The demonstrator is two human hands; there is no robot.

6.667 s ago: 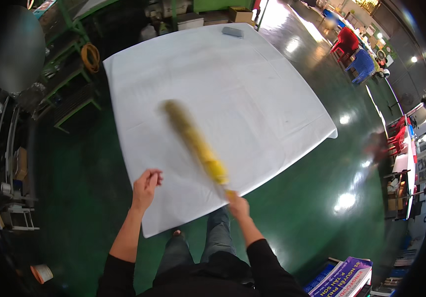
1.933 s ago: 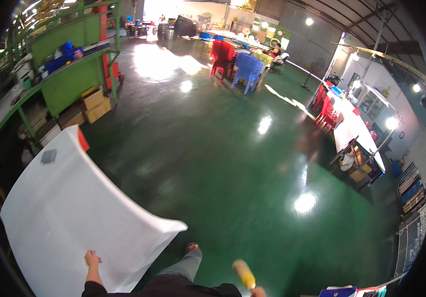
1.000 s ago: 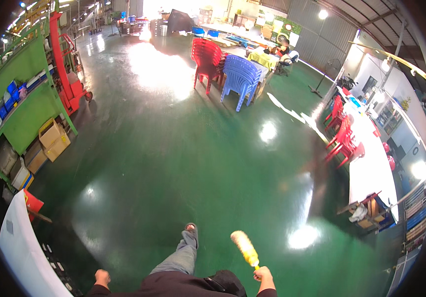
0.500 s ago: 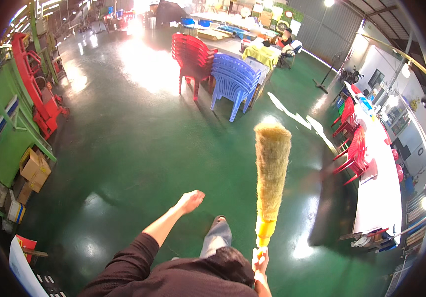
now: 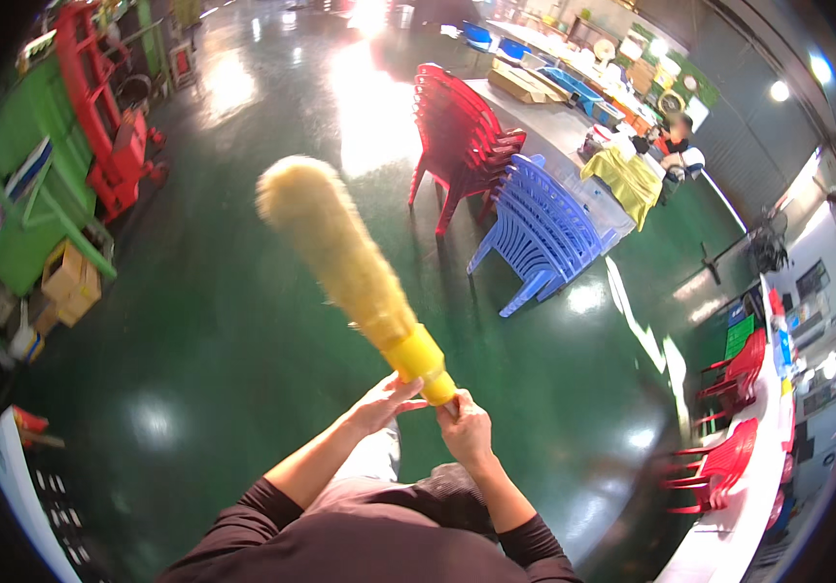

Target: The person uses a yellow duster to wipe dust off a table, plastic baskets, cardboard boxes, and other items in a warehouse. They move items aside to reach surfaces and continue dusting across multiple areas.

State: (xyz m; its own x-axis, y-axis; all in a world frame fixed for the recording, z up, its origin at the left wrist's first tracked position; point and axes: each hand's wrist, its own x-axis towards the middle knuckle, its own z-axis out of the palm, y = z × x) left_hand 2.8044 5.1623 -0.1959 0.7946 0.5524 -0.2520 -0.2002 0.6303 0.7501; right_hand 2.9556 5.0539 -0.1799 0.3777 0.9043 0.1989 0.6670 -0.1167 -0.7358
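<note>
A broom point(image 5: 345, 267) with a thick, fuzzy straw-coloured head and a yellow collar point(image 5: 420, 361) is held up in front of me, above the floor. Its head tilts to the upper left and is slightly blurred. My right hand point(image 5: 465, 428) is closed round the lower end, just below the collar. On the collar's left side, my left hand point(image 5: 384, 403) grips with thumb and fingers, some of them hidden behind it. Below my hands, the rest of the handle cannot be seen.
Stacked red chairs point(image 5: 462, 136) and blue chairs point(image 5: 544, 228) stand ahead beside a long table point(image 5: 544, 121), where a person point(image 5: 676, 141) sits. A red lifting machine point(image 5: 117, 146) and cardboard boxes point(image 5: 70, 282) are at left. More red chairs point(image 5: 729, 466) line the white counter point(image 5: 710, 544) at right.
The broom has swung from upright at right to a leftward tilt across my front. My left hand has come from free beside me onto its collar. The view has turned left and moved forward.
</note>
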